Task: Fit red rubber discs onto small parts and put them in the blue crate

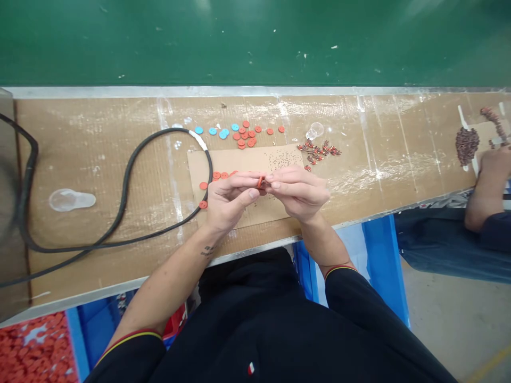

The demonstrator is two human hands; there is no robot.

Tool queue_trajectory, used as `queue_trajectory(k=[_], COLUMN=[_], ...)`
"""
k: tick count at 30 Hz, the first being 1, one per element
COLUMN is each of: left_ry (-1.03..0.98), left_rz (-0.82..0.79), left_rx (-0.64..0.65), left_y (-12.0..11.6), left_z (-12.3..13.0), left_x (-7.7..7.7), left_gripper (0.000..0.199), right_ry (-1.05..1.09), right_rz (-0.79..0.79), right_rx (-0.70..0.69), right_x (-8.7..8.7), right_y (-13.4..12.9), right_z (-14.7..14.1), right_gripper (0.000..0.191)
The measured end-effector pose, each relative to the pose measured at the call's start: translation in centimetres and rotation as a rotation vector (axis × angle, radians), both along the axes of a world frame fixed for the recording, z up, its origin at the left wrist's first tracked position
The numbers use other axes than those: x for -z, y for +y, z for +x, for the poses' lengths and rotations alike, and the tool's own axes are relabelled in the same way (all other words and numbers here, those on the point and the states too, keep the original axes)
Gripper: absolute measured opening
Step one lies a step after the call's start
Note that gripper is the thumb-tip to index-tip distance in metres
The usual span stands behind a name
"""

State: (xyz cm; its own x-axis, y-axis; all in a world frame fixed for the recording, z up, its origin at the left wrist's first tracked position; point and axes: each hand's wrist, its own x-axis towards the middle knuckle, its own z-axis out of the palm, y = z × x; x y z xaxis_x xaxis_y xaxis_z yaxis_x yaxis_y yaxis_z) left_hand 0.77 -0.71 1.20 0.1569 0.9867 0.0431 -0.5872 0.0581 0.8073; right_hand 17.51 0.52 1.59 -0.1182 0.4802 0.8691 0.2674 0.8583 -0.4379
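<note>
Left hand [227,199] and right hand [297,191] together over the cardboard [223,159], small red disc [261,182] pinched between them at mid-sheet; tiny part, so a weak pinch could drop it among the loose discs [244,135] at far edge.

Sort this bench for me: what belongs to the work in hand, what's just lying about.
Work in hand: left hand, right hand, small red piece pinched between them, red discs, blue discs, cardboard sheet, small wired parts.

Lying about: black cable, clear plastic piece.
</note>
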Motion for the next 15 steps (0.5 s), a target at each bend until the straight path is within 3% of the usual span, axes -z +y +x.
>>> queue_trajectory(k=[5, 15], left_ry=[0.030, 0.017], left_rz=[0.086, 0.079], left_rx=[-0.012, -0.003], left_y=[0.06, -0.09], left_z=[-0.27, -0.30], left_x=[0.60, 0.95], left_gripper=[0.018, 0.024], right_ry=[0.010, 0.046], right_rz=[0.013, -0.061], right_rx=[-0.011, -0.056], right_x=[-0.29, -0.02], right_y=[0.07, -0.08], right_z=[-0.14, 0.09], right_gripper=[0.032, 0.041])
